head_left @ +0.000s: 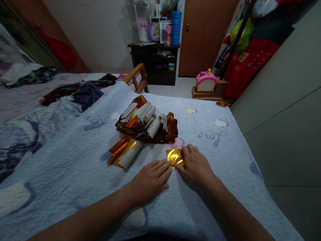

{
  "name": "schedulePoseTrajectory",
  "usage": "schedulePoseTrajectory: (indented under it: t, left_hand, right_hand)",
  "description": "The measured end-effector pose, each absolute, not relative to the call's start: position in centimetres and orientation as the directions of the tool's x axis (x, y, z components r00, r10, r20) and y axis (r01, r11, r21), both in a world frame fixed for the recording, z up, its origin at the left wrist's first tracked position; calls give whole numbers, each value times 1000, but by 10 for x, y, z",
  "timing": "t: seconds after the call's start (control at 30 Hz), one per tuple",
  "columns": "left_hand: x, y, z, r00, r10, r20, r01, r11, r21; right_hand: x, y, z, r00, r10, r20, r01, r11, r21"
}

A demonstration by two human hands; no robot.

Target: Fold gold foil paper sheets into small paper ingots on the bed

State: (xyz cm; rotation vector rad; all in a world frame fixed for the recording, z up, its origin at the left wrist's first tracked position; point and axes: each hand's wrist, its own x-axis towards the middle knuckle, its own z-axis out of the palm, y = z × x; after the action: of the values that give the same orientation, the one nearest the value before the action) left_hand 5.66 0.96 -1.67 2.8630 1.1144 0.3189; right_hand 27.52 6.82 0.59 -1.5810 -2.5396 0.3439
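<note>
We cannot see the right end of the gold sheet [173, 156], since the fingers of the right hand [197, 164] cover it, and we cannot tell whether they pinch it or only press it down. The left hand [152, 179] lies flat with its fingers stretched out, the tips at the sheet's lower left corner. Both forearms run out of view at the bottom, and the dim shelves of the black cabinet [153, 63] are hard for us to make out.

Just beyond the hands, a pile of foil papers [172, 129] takes up the middle of the bedcover [233, 170]; a smaller bundle [131, 153] touches its near side. We see a brown foil piece [222, 104] near the far right corner and dark clothes [89, 94] to the left.

The sheet lies on the bedcover between our two hands, small, shiny and roughly rectangular, with bright creased reflections.
</note>
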Motion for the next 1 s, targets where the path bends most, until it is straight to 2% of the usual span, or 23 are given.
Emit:
schedulePoseTrajectory:
  t: [0.33, 0.5, 0.67, 0.77, 0.83, 0.9, 1.0]
  left_hand:
    - [53, 12, -19, 723, 666, 184, 659, -744, 107]
    - [51, 12, -20, 715, 670, 201, 660, -741, 123]
    - [58, 21, -9, 712, 680, 176, 654, -733, 187]
    - [71, 31, 3, 679, 731, 63, 705, -674, 220]
    - [81, 37, 8, 642, 767, 22, 749, -632, 199]
    - [89, 41, 10, 620, 784, 25, 767, -613, 188]
    - [93, 43, 6, 607, 793, 57, 767, -603, 220]
  right_hand:
    - [302, 83, 9, -459, 881, -115, 842, 389, -374]
    - [326, 94, 3, -436, 890, -131, 850, 360, -385]
    - [337, 98, 4, -444, 894, -63, 807, 368, -462]
    - [330, 95, 11, -507, 862, 33, 707, 437, -557]
    - [320, 92, 15, -604, 795, 53, 609, 503, -613]
    - [310, 88, 16, -693, 720, 29, 547, 551, -630]
    - [301, 84, 12, -726, 687, -22, 555, 567, -609]
